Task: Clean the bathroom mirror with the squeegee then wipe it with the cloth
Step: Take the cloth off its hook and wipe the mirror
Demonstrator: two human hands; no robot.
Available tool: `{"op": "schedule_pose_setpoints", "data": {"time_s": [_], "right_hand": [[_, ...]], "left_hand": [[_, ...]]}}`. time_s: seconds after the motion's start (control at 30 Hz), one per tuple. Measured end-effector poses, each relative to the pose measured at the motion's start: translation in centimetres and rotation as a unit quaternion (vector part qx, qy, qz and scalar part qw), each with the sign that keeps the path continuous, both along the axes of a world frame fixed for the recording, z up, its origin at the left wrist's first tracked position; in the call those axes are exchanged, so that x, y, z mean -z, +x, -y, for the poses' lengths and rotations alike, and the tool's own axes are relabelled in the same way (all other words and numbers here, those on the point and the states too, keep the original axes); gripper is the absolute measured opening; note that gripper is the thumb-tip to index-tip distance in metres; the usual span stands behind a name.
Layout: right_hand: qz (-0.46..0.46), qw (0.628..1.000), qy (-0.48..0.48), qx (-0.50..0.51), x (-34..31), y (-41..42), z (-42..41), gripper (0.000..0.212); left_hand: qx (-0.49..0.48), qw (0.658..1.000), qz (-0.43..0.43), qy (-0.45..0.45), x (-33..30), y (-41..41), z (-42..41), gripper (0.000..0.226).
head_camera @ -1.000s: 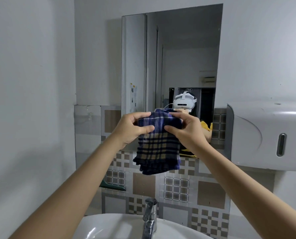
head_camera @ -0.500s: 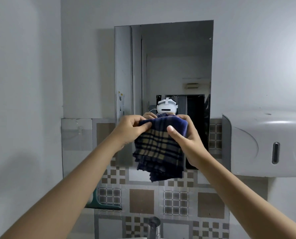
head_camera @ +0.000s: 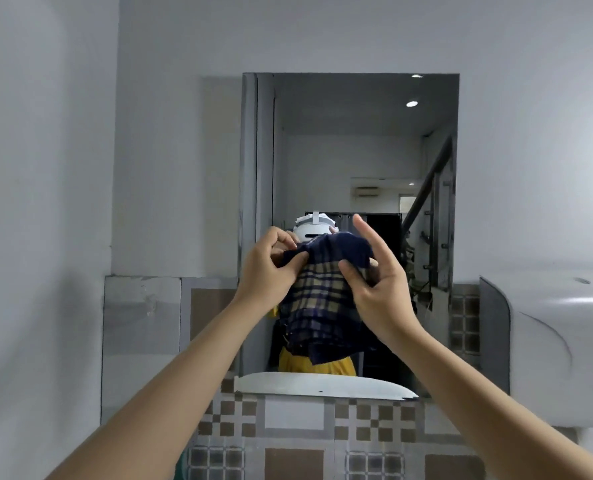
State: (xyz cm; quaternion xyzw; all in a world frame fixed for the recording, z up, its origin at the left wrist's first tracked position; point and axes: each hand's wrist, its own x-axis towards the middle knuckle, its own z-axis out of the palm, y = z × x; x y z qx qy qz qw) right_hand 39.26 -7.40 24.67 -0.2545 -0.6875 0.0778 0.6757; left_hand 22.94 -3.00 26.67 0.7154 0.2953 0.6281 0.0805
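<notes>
A dark blue and tan plaid cloth [head_camera: 317, 303] hangs bunched in front of the lower half of the bathroom mirror [head_camera: 350, 147]. My left hand [head_camera: 271, 271] pinches its top left corner. My right hand [head_camera: 374, 285] holds the top right part with thumb and lower fingers, while the index finger points up. The cloth covers most of the person reflected in the glass. No squeegee is in view.
A grey paper towel dispenser [head_camera: 558, 344] juts from the wall at the right, close to my right forearm. Patterned tiles [head_camera: 288, 420] run below the mirror. A plain wall closes in on the left.
The view has tilted up and moved closer, so the sink and tap have dropped out of sight. Both hands have raised the cloth before the mirror and regripped its top edge.
</notes>
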Motion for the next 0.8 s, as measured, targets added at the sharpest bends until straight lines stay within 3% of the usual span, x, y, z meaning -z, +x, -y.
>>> {"op": "schedule_pose_setpoints", "data": {"time_s": [0.07, 0.17, 0.23, 0.3, 0.37, 0.47, 0.53, 0.63, 0.7, 0.77, 0.8], "right_hand": [[0.039, 0.999, 0.018, 0.014, -1.1, -0.1, -0.8, 0.072], [0.089, 0.996, 0.018, -0.003, -2.6, -0.3, -2.3, 0.056], [0.073, 0.997, 0.016, -0.004, -3.7, -0.6, -3.1, 0.048], [0.005, 0.998, 0.041, 0.056, -5.7, -0.3, -4.1, 0.043], [-0.093, 0.983, 0.077, 0.138, -8.8, 0.9, -5.0, 0.038], [-0.251, 0.941, 0.132, 0.183, -14.5, 3.2, -5.3, 0.036], [-0.270, 0.914, 0.170, 0.252, -18.2, 4.6, -5.5, 0.034], [-0.237, 0.890, 0.218, 0.323, -22.3, 6.0, -6.4, 0.029], [-0.168, 0.897, 0.227, 0.340, -23.9, 7.0, -8.7, 0.029], [-0.049, 0.893, 0.163, 0.417, -24.1, 7.5, -11.8, 0.033], [0.004, 0.872, 0.126, 0.473, -23.8, 7.4, -13.2, 0.034]], "left_hand": [[-0.018, 1.000, 0.003, -0.007, -1.0, -0.2, -1.3, 0.020], [-0.008, 0.999, 0.035, -0.021, -2.5, -0.5, -3.5, 0.017], [0.018, 0.998, 0.053, -0.019, -3.5, -0.7, -4.7, 0.011], [0.028, 0.999, 0.045, -0.001, -4.4, -0.8, -5.6, 0.008], [-0.010, 0.999, 0.009, 0.030, -4.9, -1.1, -6.4, 0.019], [-0.156, 0.978, -0.052, 0.132, -5.0, -2.7, -8.4, 0.046], [-0.245, 0.951, -0.096, 0.160, -4.7, -4.0, -9.8, 0.063], [-0.309, 0.928, -0.142, 0.153, -3.9, -5.6, -11.0, 0.071], [-0.324, 0.919, -0.175, 0.139, -3.3, -6.1, -11.4, 0.078], [-0.332, 0.914, -0.209, 0.108, -3.0, -6.4, -11.3, 0.089], [-0.336, 0.910, -0.227, 0.092, -2.8, -6.6, -11.3, 0.095]]}}
